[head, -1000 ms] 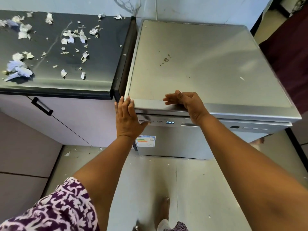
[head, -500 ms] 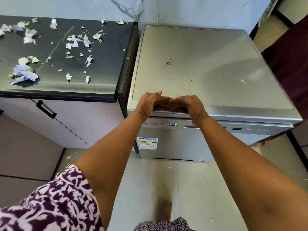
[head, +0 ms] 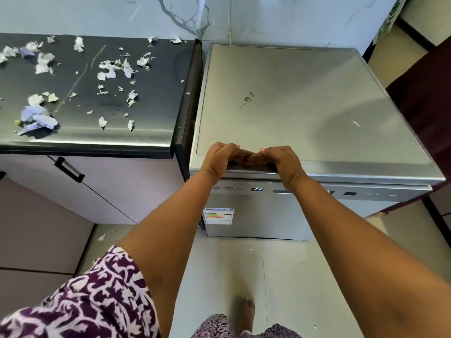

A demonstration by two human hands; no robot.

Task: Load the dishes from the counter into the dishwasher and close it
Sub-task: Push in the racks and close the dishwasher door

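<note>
The silver dishwasher (head: 305,106) stands right of the counter with its door (head: 268,215) closed. On the control strip a small display (head: 257,189) reads P2. My left hand (head: 219,157) and my right hand (head: 280,162) both rest on the front edge of the dishwasher's top. Their fingers point toward each other and the fingertips meet in the middle. Neither hand holds anything. No dishes are in view.
The dark counter (head: 146,106) on the left carries several torn paper scraps (head: 109,69). Below it is a pale cabinet with a black handle (head: 69,170). A dark red cloth (head: 424,106) hangs at the right. My bare foot (head: 247,313) stands on the tiled floor.
My left hand left the control strip at the door's left corner and came up onto the top edge beside my right hand. The display reading changed to P2.
</note>
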